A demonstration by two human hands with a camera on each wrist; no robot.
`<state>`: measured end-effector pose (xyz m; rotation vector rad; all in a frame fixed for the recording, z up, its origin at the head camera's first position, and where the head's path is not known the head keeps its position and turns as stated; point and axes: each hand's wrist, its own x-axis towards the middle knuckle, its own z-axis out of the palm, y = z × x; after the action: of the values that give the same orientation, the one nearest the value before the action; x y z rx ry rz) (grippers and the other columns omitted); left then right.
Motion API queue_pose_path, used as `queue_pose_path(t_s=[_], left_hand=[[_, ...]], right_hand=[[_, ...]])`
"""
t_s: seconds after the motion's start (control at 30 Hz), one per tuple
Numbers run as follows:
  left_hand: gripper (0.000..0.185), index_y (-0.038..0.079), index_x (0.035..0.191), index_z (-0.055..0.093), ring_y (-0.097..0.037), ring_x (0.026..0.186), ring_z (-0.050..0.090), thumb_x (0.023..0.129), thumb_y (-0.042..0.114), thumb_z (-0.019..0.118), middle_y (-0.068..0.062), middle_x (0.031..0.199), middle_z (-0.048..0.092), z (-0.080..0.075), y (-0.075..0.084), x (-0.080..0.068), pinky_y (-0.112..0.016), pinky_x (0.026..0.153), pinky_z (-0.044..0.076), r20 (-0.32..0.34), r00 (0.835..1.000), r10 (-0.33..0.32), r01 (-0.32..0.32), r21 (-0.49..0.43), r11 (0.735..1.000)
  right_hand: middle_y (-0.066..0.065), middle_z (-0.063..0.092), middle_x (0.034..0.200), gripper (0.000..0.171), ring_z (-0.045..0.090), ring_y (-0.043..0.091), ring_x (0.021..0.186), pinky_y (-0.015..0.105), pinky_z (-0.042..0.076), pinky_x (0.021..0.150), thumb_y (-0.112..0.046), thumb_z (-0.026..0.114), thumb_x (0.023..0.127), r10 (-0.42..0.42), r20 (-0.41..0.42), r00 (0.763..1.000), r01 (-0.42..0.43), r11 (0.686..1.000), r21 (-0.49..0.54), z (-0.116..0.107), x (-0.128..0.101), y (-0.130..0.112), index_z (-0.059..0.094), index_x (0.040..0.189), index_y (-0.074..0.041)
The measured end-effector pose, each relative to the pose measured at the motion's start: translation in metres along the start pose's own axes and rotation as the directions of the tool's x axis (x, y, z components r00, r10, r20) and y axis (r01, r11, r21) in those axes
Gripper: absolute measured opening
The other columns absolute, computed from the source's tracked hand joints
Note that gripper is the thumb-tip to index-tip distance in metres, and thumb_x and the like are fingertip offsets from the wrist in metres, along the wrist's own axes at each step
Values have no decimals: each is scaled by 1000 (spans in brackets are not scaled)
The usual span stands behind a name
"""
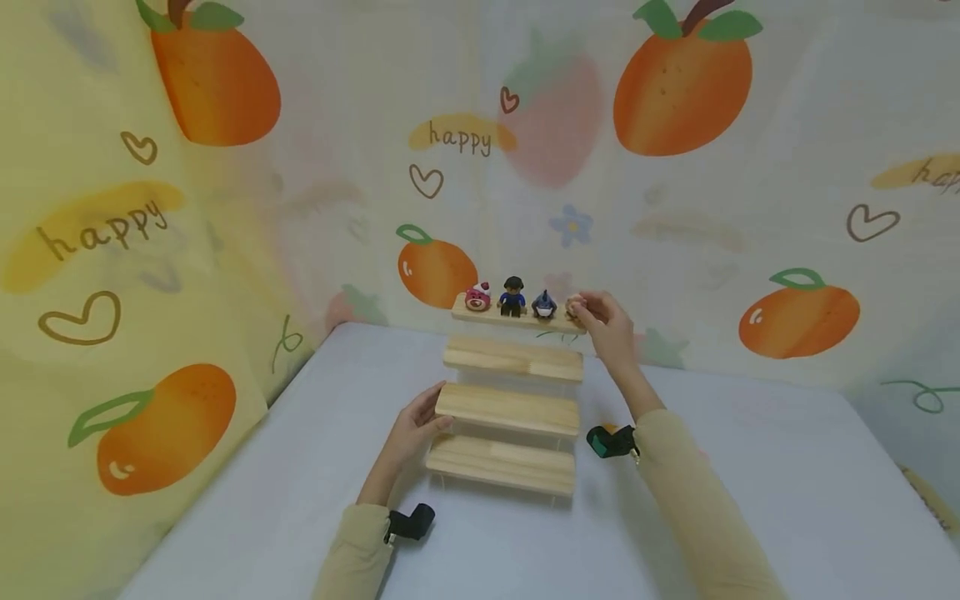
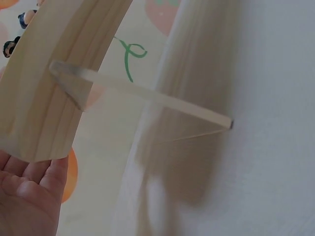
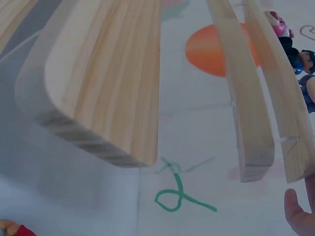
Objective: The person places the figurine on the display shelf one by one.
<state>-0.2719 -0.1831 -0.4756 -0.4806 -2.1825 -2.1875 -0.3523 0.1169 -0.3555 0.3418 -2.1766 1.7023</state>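
A tiered wooden stand (image 1: 510,408) with four-step-like boards stands on the white table. My left hand (image 1: 412,429) grips the left end of a middle board, fingertips partly hidden behind it; the palm shows in the left wrist view. At the right end of the top board (image 1: 517,321), my right hand (image 1: 606,321) pinches a small pinkish figurine (image 1: 575,303), partly covered by the fingers. Along that board stand a pink bear figurine (image 1: 477,297), a toy figure (image 1: 513,297) in blue and black, and a blue-grey figurine (image 1: 544,305).
Fruit-printed cloth (image 1: 480,192) hangs right behind the stand and on the left side. White tabletop (image 1: 720,500) surrounds the stand. A small red thing (image 3: 22,231) shows at the right wrist view's lower left corner.
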Motion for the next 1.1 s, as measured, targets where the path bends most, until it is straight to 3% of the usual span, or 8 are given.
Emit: queue_pose_path(t_s=[0.13, 0.37, 0.6, 0.73, 0.9, 1.1], left_hand=[[62, -2, 136, 30, -30, 114, 44, 84, 6, 62, -20, 137, 32, 0, 1, 0, -28, 88, 44, 11, 1000, -9, 9, 7, 1000], [62, 1, 136, 34, -28, 115, 44, 83, 8, 65, -17, 136, 36, 0, 0, 1, -27, 89, 43, -29, 1000, 3, -2, 26, 1000], [61, -1, 136, 31, -31, 115, 43, 84, 3, 62, -20, 135, 36, 2, 2, 1, -28, 89, 43, -12, 1000, -21, 21, 4, 1000], [60, -5, 136, 28, -33, 112, 45, 85, 0, 59, -24, 134, 34, 6, 14, -1, -28, 87, 44, 9, 1000, -19, 19, 10, 1000], [60, -7, 136, 28, -35, 112, 45, 85, 0, 59, -25, 135, 33, 8, 26, -7, -28, 85, 45, 5, 999, -39, 38, 36, 999], [61, -8, 135, 28, -34, 118, 40, 85, 1, 60, -25, 135, 33, 8, 28, -5, -27, 89, 42, 0, 999, -36, 36, 63, 997]], right_hand=[[13, 57, 108, 34, 53, 21, 99, 34, 44, 85, -23, 60, 88, 9, 21, 1000, -9, 1000, -5, -2, 0, 0, 56, 114, -1], [16, 54, 114, 40, 49, 24, 106, 35, 42, 89, -23, 58, 89, 30, 94, 995, -31, 999, 8, -7, 3, 0, 51, 119, 1], [20, 45, 127, 45, 42, 28, 116, 34, 37, 95, -8, 56, 89, 93, 212, 973, -117, 988, 103, -16, 2, 1, 40, 130, 4], [20, 39, 133, 51, 38, 28, 120, 31, 37, 95, -4, 56, 88, 87, 228, 970, -124, 980, 153, -21, -1, 2, 34, 134, 4], [19, 40, 133, 50, 37, 27, 122, 34, 34, 98, -3, 57, 88, 28, 185, 982, -58, 986, 155, -22, -10, 12, 36, 132, 6], [21, 49, 124, 36, 43, 29, 116, 42, 33, 97, -2, 58, 86, -24, 20, 1000, 24, 1000, 3, -29, -13, 19, 49, 120, 7]])
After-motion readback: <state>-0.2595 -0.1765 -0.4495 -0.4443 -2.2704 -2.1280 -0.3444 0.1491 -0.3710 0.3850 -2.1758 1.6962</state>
